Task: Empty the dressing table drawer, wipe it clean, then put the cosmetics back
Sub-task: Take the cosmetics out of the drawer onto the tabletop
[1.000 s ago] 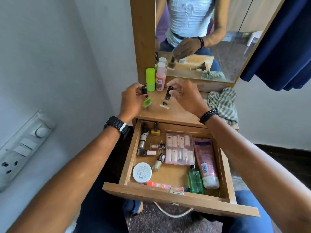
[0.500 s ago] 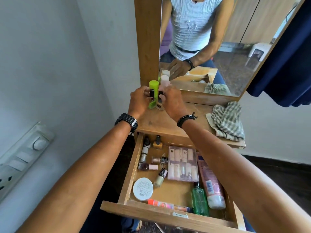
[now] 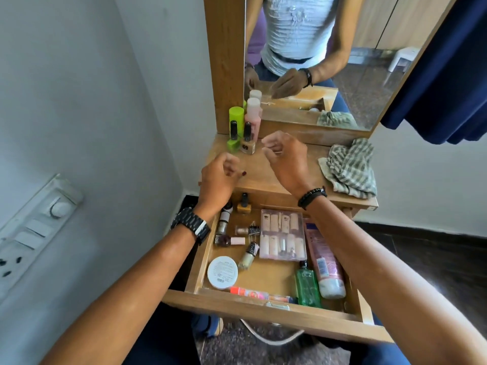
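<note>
The wooden drawer stands pulled out below the dressing table top. Inside lie several nail polish bottles, a white round jar, a clear case of small tubes, a pink tube, a green bottle and an orange stick. On the top's back left stand a lime tube, a pink bottle, a green nail polish and a beige nail polish. My left hand and my right hand hover above the top, both empty with fingers loosely curled.
A striped green cloth lies crumpled on the right of the table top. The mirror rises behind, a white wall with a switch panel is at the left, and a dark blue curtain hangs at the right.
Both hands set the green and beige nail polish bottles down beside the lime tube and pink bottle, let go, and drew back toward me. The view has shifted slightly.
</note>
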Action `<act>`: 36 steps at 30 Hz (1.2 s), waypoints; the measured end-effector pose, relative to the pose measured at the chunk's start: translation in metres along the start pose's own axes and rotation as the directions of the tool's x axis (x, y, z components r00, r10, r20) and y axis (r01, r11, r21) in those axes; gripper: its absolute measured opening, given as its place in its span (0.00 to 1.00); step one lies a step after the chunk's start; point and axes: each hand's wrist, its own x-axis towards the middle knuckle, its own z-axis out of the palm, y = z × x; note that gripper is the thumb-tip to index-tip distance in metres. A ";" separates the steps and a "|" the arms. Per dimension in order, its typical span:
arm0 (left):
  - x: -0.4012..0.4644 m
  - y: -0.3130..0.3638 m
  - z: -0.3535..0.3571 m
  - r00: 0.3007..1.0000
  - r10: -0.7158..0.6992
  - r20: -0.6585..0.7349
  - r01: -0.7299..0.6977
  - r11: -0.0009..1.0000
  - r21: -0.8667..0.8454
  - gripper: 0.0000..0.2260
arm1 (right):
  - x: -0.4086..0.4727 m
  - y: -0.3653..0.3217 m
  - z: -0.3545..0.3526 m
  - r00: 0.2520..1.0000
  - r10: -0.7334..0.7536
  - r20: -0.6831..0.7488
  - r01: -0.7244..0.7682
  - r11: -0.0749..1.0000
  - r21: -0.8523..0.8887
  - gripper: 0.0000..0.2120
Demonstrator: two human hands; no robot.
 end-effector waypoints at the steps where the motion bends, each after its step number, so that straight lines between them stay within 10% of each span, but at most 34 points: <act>1: -0.012 -0.003 0.003 0.994 -0.061 0.090 0.063 0.998 -0.020 0.09 | -0.013 0.001 -0.008 0.999 0.026 0.031 -0.026 1.000 0.013 0.06; 11: -0.085 -0.010 0.038 0.719 -0.397 0.571 0.317 0.918 0.239 0.11 | -0.133 0.065 -0.037 0.860 0.278 0.427 -0.156 0.942 -0.298 0.09; 21: -0.093 -0.016 0.057 0.737 -0.422 0.527 0.203 0.883 0.423 0.12 | -0.152 0.083 -0.026 0.797 0.423 0.430 -0.116 0.806 -0.580 0.15; 36: -0.090 -0.003 0.041 0.676 -0.528 0.514 0.611 0.792 0.011 0.14 | -0.153 0.075 -0.036 0.738 0.540 0.405 -0.379 0.828 -0.413 0.18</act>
